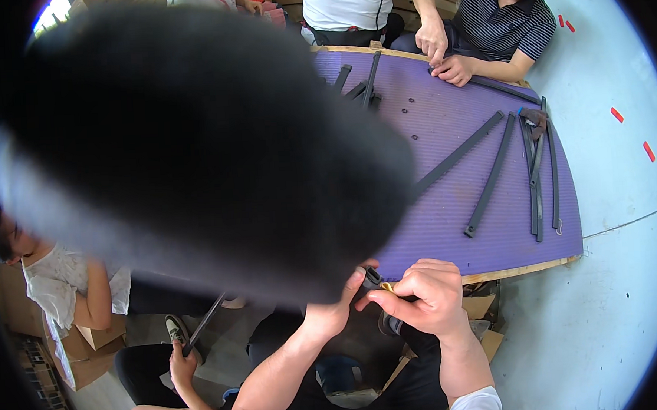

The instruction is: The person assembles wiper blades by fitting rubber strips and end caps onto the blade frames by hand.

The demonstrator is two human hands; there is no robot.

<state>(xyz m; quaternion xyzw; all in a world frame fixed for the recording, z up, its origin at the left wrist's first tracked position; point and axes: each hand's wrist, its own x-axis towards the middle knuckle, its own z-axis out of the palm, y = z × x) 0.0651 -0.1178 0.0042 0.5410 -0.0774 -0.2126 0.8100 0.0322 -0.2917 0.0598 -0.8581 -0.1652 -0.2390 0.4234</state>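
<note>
At the near edge of the purple table, my left hand (333, 314) is closed around the end of a black hollow piece (372, 277), its opening facing up. A large dark blur hides part of this hand and whatever the piece extends into. Close beside it on the right, my right hand (428, 296) is closed, thumb and forefinger pinching a small yellow, brass-like item (387, 286) against or just by the opening. The exact shape of that item is too small to make out.
Long black bars (490, 174) lie across the purple ribbed mat (444, 136), with a dark glove (534, 121) on some at the right. Small black rings (404, 111) are scattered there. A person in a striped shirt (508, 17) works opposite; others sit left. A blurred black shape (191, 138) covers much of the left.
</note>
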